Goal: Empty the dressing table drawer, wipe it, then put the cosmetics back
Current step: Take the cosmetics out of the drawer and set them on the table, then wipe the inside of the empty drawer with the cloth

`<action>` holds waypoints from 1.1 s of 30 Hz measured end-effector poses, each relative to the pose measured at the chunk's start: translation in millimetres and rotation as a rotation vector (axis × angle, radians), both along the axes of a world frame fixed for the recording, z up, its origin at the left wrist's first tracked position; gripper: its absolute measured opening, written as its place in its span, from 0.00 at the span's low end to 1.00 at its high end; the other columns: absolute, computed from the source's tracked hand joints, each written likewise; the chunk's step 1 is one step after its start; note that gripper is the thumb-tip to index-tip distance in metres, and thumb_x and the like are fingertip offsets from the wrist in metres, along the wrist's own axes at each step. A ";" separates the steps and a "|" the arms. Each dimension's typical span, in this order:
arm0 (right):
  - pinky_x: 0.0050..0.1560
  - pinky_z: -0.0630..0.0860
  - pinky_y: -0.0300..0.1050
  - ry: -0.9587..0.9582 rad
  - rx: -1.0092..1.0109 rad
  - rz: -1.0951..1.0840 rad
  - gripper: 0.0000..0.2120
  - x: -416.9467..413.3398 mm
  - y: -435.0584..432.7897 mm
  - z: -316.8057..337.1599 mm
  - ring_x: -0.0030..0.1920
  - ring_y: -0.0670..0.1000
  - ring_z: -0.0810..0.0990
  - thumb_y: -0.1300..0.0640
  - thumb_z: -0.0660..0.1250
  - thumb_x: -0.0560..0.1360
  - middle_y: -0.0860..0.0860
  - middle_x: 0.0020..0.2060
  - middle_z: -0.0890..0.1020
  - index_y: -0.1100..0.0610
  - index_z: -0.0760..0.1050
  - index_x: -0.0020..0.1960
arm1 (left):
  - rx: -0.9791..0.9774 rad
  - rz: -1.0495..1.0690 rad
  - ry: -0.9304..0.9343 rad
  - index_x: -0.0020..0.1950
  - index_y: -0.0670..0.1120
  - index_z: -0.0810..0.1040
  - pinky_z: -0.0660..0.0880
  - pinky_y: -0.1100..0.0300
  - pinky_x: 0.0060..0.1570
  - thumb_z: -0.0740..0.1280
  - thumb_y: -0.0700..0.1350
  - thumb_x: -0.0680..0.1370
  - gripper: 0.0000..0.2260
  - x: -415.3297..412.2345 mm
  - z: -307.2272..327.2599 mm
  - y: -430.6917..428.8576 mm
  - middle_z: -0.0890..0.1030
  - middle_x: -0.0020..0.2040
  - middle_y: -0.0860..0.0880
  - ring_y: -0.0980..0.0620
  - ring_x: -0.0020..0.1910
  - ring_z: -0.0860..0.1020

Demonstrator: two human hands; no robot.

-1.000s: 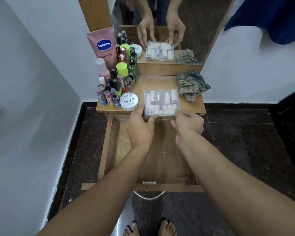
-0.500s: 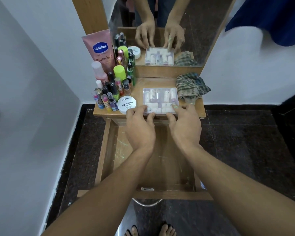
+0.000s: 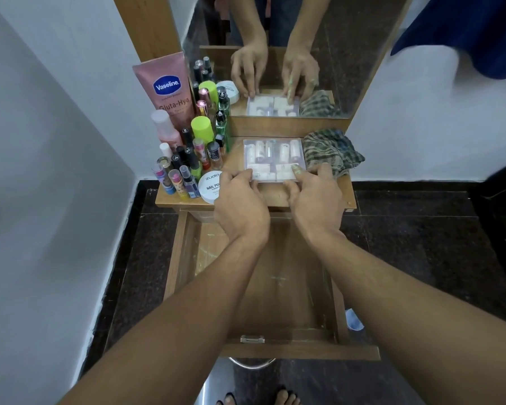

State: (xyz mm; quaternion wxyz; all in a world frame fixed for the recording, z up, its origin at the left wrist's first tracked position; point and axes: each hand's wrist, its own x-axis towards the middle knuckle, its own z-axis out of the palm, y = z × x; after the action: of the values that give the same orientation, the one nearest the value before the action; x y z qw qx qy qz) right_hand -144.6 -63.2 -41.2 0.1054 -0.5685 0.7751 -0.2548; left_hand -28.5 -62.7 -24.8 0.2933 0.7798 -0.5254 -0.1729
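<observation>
A: What was nearest?

B: A pair of bare feet (image 3: 287, 398) on the dark speckled stone floor (image 3: 406, 229). Just beyond them the long wooden drawer (image 3: 289, 293) stood pulled out, and both forearms reached over its scuffed bottom.

A: And the hands?

B: Both were on the clear flat plastic box of small white bottles (image 3: 272, 154). The left hand (image 3: 241, 207) had its fingers curled round the near left corner. The right hand (image 3: 316, 201) pinched the near right edge, with one finger on the lid and the thumb at the rim.

A: Where was the box?

B: It lay flat on the brown wooden worktop (image 3: 278, 197), in the middle, well clear of the drawer. A round white nail-polish tub (image 3: 209, 187) sat just left of it, beside the left hand. A crumpled green checked cloth (image 3: 333, 150) touched its right side.

A: And further back?

B: A crowd of small upright bottles and tubes (image 3: 187, 162) filled the far left corner of the worktop. Behind them a tall pink Vaseline tube (image 3: 168, 89) leaned against the wooden frame. The wall mirror (image 3: 357, 39) at the far end showed both hands on the box.
</observation>
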 end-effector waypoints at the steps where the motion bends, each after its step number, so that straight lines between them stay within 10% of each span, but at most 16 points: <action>1: 0.50 0.69 0.42 0.011 0.001 0.007 0.15 -1.1 -0.7 0.1 0.53 0.51 0.74 0.47 0.67 0.81 0.50 0.57 0.71 0.53 0.81 0.63 | 0.001 -0.005 0.005 0.66 0.55 0.81 0.67 0.56 0.44 0.65 0.48 0.83 0.13 -0.2 0.2 -0.4 0.76 0.63 0.54 0.48 0.52 0.79; 12: 0.57 0.74 0.56 0.225 -0.222 -0.101 0.12 -28.9 -3.8 29.7 0.60 0.60 0.75 0.56 0.64 0.77 0.58 0.61 0.76 0.59 0.81 0.56 | -0.185 -0.125 0.031 0.53 0.50 0.80 0.67 0.58 0.40 0.67 0.48 0.81 0.04 -2.1 0.1 40.8 0.78 0.53 0.52 0.52 0.43 0.76; 20: 0.79 0.58 0.56 0.212 0.372 0.314 0.28 -50.3 -39.5 37.0 0.81 0.60 0.55 0.55 0.61 0.79 0.55 0.82 0.56 0.52 0.65 0.79 | -0.269 -0.209 0.043 0.49 0.49 0.80 0.77 0.52 0.38 0.70 0.45 0.78 0.01 -3.4 -16.7 68.5 0.79 0.48 0.53 0.51 0.40 0.78; 33: 0.58 0.78 0.51 0.285 0.174 0.172 0.15 -60.1 1.1 33.0 0.57 0.61 0.80 0.59 0.66 0.77 0.56 0.59 0.82 0.49 0.85 0.60 | -0.186 -0.267 -0.003 0.47 0.50 0.79 0.66 0.63 0.37 0.70 0.45 0.78 0.01 34.0 -33.3 111.5 0.77 0.47 0.55 0.57 0.39 0.73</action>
State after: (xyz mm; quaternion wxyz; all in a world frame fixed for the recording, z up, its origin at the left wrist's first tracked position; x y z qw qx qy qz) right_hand -204.7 -62.1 -8.2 0.0648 -0.6518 0.7498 -0.0939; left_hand 5.5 48.9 -58.2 0.3378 0.6729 -0.6384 -0.1599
